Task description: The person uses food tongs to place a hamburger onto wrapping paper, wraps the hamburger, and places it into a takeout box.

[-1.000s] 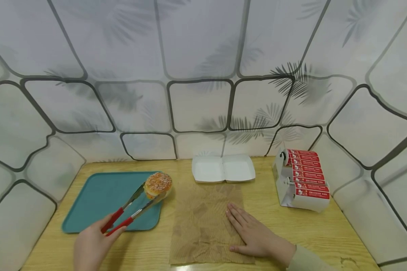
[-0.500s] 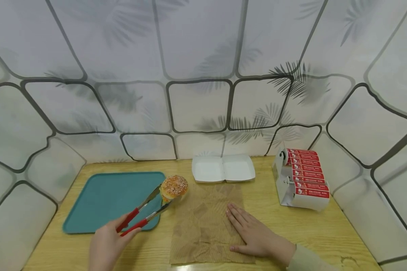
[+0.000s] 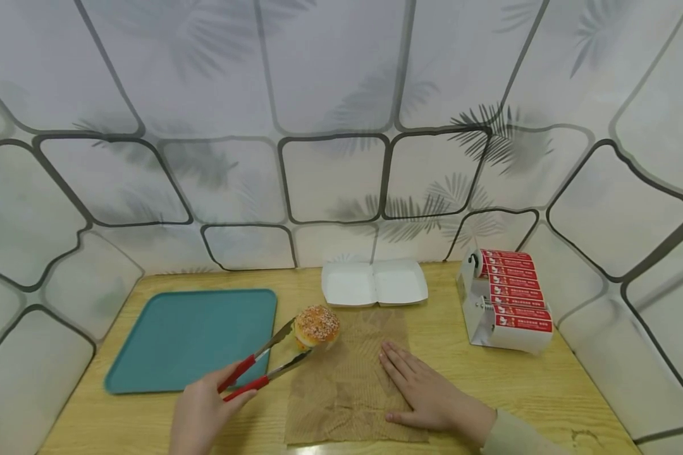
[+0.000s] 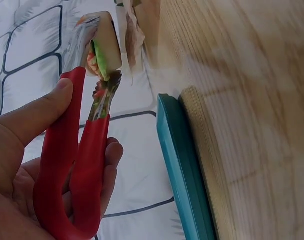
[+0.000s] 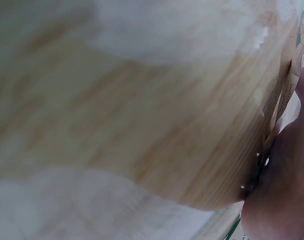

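My left hand grips red-handled metal tongs, thumb on one arm and fingers round the other in the left wrist view. Between the tong tips is a sesame-topped burger; green and orange filling shows at its side in the left wrist view. The burger is over the upper left part of a brown paper sheet, right of the teal tray. Flat on the right side of that paper rests my right hand, fingers straight. In the right wrist view only part of the hand shows at the edge.
Behind the paper lies an open white takeaway box. A holder with rolls of red and white labels stands at the right. The wooden table meets patterned white walls at the back and sides.
My left hand has moved right with the tongs, carrying the burger from the tray's right edge to over the brown paper. My right hand has stayed in place on the paper.
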### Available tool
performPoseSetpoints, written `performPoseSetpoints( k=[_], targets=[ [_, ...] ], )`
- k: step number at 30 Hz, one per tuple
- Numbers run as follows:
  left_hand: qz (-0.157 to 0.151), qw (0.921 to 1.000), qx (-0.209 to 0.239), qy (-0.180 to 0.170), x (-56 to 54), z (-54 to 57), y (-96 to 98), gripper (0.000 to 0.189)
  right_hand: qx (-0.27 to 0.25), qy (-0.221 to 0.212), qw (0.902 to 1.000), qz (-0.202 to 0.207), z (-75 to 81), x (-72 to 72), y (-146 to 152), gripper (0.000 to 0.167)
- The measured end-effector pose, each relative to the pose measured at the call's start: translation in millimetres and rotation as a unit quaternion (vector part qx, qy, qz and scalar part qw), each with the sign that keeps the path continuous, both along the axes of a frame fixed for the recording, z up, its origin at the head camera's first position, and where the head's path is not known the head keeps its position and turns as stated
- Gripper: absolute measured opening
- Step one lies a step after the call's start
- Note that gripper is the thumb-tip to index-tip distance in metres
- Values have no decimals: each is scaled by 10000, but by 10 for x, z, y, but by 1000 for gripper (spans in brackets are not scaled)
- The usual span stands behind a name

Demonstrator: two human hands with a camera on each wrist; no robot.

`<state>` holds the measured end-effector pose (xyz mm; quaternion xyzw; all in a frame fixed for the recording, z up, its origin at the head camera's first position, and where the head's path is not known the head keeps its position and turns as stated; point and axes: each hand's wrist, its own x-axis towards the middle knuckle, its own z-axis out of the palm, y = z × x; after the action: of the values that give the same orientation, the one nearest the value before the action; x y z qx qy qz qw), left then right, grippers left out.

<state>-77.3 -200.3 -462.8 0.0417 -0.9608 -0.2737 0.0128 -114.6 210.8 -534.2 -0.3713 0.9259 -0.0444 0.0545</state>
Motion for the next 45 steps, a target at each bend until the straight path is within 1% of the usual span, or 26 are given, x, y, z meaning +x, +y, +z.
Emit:
performPoseSetpoints(
  k=[4,9,12,19,29,32,39,42,45],
  targets=[
    [-68,10000,53,4,19,-27,59,63,-2,231,9997,58,-11,9,-4,101],
    [-266,9996,-25,101,47,-51,129,62,-26,275,9996,70,-3,18,-9,100],
    [-366,9992,-61,157,62,-54,168,61,-57,157,9999,38,8,18,-10,101],
    [-524,9985,-108,116,75,-66,256,58,-65,-182,9998,-56,-5,1,-8,101],
    [-780,9962,-134,374,136,-140,353,55,-246,-136,9996,-4,40,22,-9,99],
    [-858,9957,-100,331,138,-158,372,55,-179,-130,9998,-14,48,24,-15,100],
    [-897,9960,-22,27,127,-194,404,56,11,-130,9999,-67,83,31,-37,102],
    [-933,9956,-36,9,120,-207,406,55,-1,-126,9999,-78,97,35,-39,102],
    [-927,9957,-34,11,115,-218,405,54,-59,-19,10000,-36,96,33,-36,102]
  ],
)
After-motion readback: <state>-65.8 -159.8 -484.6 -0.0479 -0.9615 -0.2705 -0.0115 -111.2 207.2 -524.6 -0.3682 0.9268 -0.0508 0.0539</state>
